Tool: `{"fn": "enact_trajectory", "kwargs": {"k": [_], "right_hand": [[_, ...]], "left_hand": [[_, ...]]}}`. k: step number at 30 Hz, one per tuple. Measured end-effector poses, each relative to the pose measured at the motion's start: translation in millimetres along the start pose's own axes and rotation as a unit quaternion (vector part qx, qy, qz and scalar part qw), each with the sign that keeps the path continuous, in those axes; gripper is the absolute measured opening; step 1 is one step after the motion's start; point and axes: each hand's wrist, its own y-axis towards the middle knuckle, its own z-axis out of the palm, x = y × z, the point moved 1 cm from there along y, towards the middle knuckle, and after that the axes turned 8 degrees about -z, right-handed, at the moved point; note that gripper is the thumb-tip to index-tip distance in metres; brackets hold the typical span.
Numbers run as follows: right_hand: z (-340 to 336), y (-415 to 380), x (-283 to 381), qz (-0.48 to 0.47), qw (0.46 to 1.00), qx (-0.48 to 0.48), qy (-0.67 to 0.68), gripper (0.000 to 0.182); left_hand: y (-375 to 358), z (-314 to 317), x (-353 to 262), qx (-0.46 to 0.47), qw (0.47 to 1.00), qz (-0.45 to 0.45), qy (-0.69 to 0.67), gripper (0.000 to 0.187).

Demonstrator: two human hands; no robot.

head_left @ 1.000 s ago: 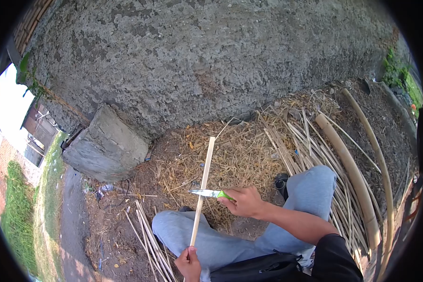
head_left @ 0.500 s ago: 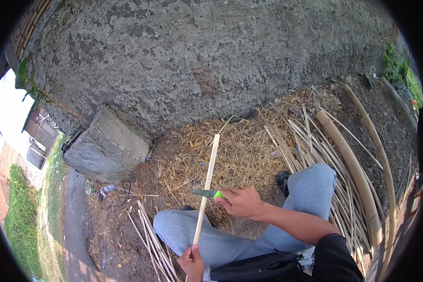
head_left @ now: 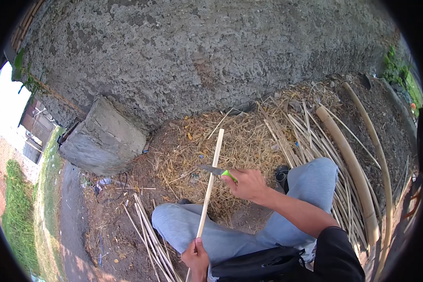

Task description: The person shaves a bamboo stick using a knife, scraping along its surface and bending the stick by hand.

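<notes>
A long pale strip [head_left: 210, 192] slants up from my lap, its far end over the shavings on the ground. Near its lower end my left hand [head_left: 195, 257] is closed round it, thumb on top. My right hand [head_left: 249, 183] grips a knife [head_left: 215, 170] by its green handle. The grey blade lies across the strip, above its middle, pointing left. Both my bent knees, in light blue trousers [head_left: 310, 183], are below and to the right of the strip.
A rough grey wall [head_left: 211, 61] stands ahead, with a concrete block [head_left: 105, 141] at its left. Many thin strips [head_left: 345, 207] and thick bamboo pieces [head_left: 350, 164] lie at the right. More strips [head_left: 150, 235] lie left of my knee. Dry shavings [head_left: 242, 150] cover the ground ahead.
My right hand and the knife have moved up along the strip, away from my left hand. The strip's far end has shifted slightly up and right.
</notes>
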Motion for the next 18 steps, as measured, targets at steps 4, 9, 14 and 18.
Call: {"fn": "enact_trajectory", "kwargs": {"k": [4,9,14,18], "right_hand": [[-0.8,-18.0,24.1,-0.091,0.995,0.036,-0.013,0.033],[-0.6,15.7,-40.7,0.037,0.994,-0.065,-0.078,0.03],[-0.9,0.9,-11.5,-0.045,0.999,-0.009,-0.024,0.029],[-16.9,24.0,-73.9,0.125,0.987,-0.043,-0.089,0.03]], "left_hand": [[3.8,0.2,-21.9,-0.043,0.989,0.078,0.121,0.019],[-9.1,-0.9,-16.7,-0.088,0.974,0.12,0.173,0.015],[-5.1,-3.6,-12.0,-0.077,0.981,0.1,0.15,0.014],[-17.4,-10.6,-5.6,-0.063,0.981,0.044,0.18,0.027]]}}
